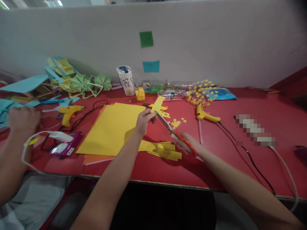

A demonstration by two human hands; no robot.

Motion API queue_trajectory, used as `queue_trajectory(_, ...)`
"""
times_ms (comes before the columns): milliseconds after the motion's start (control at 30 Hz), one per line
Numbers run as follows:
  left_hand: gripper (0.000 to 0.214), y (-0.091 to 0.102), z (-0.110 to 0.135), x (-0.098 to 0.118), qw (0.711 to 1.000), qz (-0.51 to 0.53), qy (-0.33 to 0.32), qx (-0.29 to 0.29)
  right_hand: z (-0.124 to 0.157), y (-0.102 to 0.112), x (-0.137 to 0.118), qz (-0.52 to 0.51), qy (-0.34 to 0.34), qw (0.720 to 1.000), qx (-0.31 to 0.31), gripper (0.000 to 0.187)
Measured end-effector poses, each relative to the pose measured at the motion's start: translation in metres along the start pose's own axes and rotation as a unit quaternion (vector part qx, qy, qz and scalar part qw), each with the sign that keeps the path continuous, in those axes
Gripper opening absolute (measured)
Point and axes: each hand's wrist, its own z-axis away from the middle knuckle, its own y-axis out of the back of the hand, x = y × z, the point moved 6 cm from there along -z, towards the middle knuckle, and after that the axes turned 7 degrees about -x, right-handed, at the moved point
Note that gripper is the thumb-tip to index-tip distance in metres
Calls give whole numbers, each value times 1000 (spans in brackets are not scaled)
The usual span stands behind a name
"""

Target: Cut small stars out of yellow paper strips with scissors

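Pinched in my left hand (pixel 144 121) is a yellow paper strip (pixel 158 104), raised above the table. My right hand (pixel 183 142) grips red-handled scissors (pixel 183 140), whose blade tips touch the strip's lower edge beside my left fingers. Below lie small yellow paper stars (pixel 176 123) in a loose pile. Several cut yellow strips (pixel 165 150) rest under and between my wrists. A yellow paper sheet (pixel 112 127) lies over orange ones to the left. Behind the strip is a yellow-handled cutter (pixel 163 108), partly covered.
A yellow glue gun (pixel 207 114) with a cable stands right, near a bottle covered in stars (pixel 201 92). Plastic bottles (pixel 171 94) and a white cup (pixel 126 81) line the back. Another person's hand (pixel 24 119), a second glue gun (pixel 69 114) and a purple power strip (pixel 67 146) are left.
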Motion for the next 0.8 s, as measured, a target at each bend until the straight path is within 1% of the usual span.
queue_trajectory(100, 14, 1, 0, 0, 1000, 3, -3, -2, 0, 0, -1, -3, 0, 1000, 4, 47)
queue_trajectory(367, 14, 3, 1, 0, 999, 40, 16, 21, -2, 2, 3, 1, -11, 1000, 16, 48)
queue_trajectory(633, 15, 8, -1, 2, 996, 55, 2, 68, -2, 1, 4, -6, -5, 1000, 15, 48)
queue_trajectory(800, 15, 9, 0, 3, 995, 72, 6, 68, -2, 1, 6, -13, -5, 1000, -19, 50)
